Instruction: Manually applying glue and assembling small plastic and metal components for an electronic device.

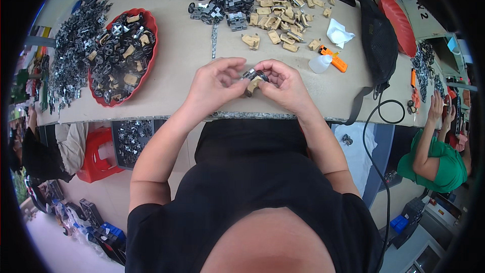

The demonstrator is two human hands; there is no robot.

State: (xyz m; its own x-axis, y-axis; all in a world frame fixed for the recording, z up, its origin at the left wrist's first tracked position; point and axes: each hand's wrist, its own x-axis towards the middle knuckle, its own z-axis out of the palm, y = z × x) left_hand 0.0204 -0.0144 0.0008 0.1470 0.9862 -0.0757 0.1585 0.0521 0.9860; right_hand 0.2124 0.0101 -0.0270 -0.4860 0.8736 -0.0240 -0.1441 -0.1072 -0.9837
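Close to the table's front edge, my right hand (284, 85) pinches a small toy vehicle (254, 84) with black wheels and a tan body part. My left hand (216, 83) is beside it, fingers curved and apart, its thumb tip at the piece's left side; whether it presses on it is hard to tell. Beyond the hands lie a heap of tan plastic parts (274, 36) and a pile of black wheeled chassis (235, 2). A red scalloped tray (154, 30) on the left holds mixed black wheeled pieces and tan parts.
Loose dark parts (76, 50) spread left of the tray. A white bottle (320, 64), an orange tool (337, 60), crumpled white paper (339, 34) and a black bag (379, 40) stand to the right, with a black cable (371, 159) hanging down. A co-worker in green (437, 164) sits far right.
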